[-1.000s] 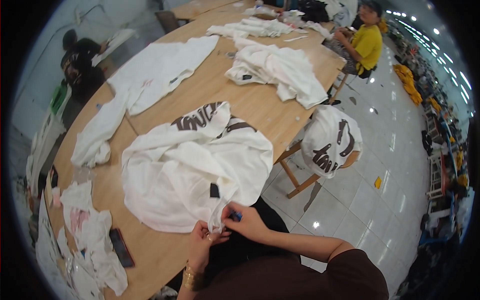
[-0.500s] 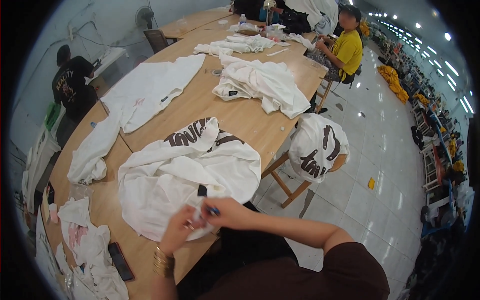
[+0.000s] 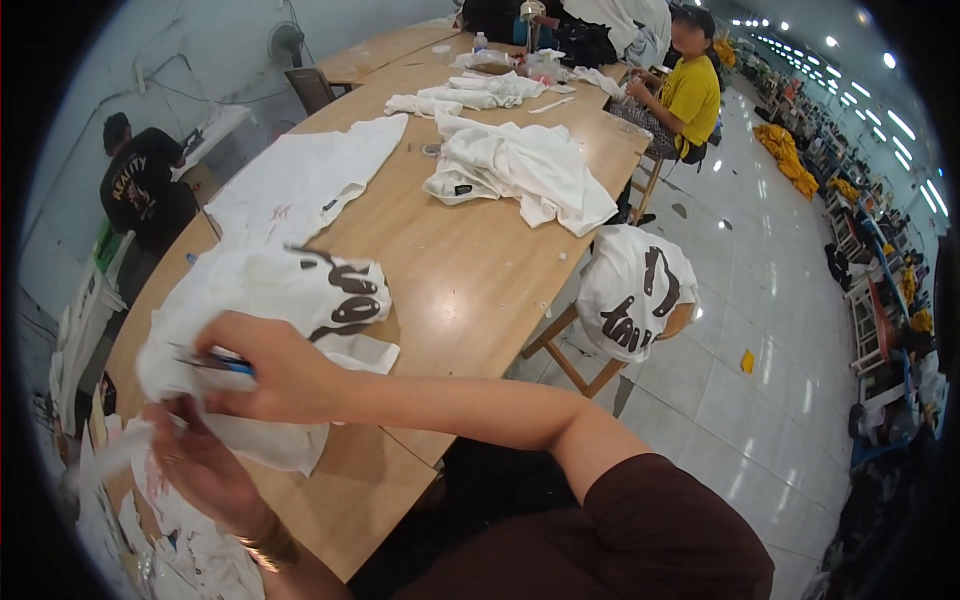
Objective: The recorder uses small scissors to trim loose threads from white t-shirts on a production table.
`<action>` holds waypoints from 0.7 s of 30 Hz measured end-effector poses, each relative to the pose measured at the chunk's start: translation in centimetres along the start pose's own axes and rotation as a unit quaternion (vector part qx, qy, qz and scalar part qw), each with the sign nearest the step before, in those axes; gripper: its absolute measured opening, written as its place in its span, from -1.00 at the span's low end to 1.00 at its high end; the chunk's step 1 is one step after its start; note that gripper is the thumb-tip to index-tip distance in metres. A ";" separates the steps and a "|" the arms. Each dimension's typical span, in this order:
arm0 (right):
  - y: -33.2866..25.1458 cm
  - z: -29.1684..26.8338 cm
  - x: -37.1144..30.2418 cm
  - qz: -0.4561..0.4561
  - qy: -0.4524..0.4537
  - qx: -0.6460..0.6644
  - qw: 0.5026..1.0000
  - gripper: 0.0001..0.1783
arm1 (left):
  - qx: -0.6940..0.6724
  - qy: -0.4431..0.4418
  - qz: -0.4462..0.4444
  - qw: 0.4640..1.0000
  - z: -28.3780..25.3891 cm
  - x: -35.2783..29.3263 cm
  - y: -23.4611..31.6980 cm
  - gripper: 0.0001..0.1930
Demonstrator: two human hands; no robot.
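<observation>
Gripping a small blue-handled tool (image 3: 228, 364), the right hand (image 3: 275, 368) has its fingers closed around it and lies across the white shirt (image 3: 290, 310) at the near left of the table (image 3: 470, 270). The left hand (image 3: 195, 465) sits just below, fingers pinched on a fold of the same shirt; motion blur hides the exact grip. Compared with one second ago, the shirt no longer lies spread flat: it is now bunched and shifted left, with its black print turned up and partly folded, and both hands have moved left with it. Judged from this, the garment is being turned over for work at another spot. The near table edge runs just under the forearm, and loose white scraps (image 3: 190, 540) crowd the lower left. Bare wood lies open to the right of the shirt, up to a second pile (image 3: 520, 170). A stool draped with a printed shirt (image 3: 635, 290) stands off the table's right edge.
</observation>
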State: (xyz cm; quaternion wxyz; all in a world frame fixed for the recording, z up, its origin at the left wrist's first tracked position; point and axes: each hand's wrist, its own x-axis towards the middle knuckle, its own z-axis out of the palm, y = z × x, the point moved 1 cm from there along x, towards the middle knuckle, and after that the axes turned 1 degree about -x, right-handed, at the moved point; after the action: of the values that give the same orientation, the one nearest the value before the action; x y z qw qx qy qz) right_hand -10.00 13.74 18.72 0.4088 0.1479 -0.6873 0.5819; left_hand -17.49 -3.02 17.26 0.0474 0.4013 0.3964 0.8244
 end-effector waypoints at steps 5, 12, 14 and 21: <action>2.5 -3.7 -8.9 0.076 0.002 -0.085 0.994 -0.64 | 0.201 0.039 -0.213 0.955 3.1 -6.3 -4.1 -0.95; 3.9 -8.1 -19.1 0.284 -0.035 -0.202 0.937 -0.78 | 0.313 -0.120 -0.299 0.894 5.3 -12.2 -10.1 -0.81; 3.1 -9.1 -19.3 0.285 -0.040 -0.216 0.933 -0.79 | 0.296 -0.134 -0.328 0.887 5.6 -12.5 -10.2 -0.80; 3.6 -9.9 -19.4 0.271 0.010 -0.137 0.953 -0.87 | 0.166 -0.110 -0.385 0.901 6.1 -12.5 -10.4 -0.91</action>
State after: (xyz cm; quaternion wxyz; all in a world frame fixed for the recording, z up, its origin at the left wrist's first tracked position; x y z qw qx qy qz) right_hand 3.44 18.57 1.93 0.2590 -0.1077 -0.7704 0.5725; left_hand -7.34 2.88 4.47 0.3375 0.3077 0.6432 0.6145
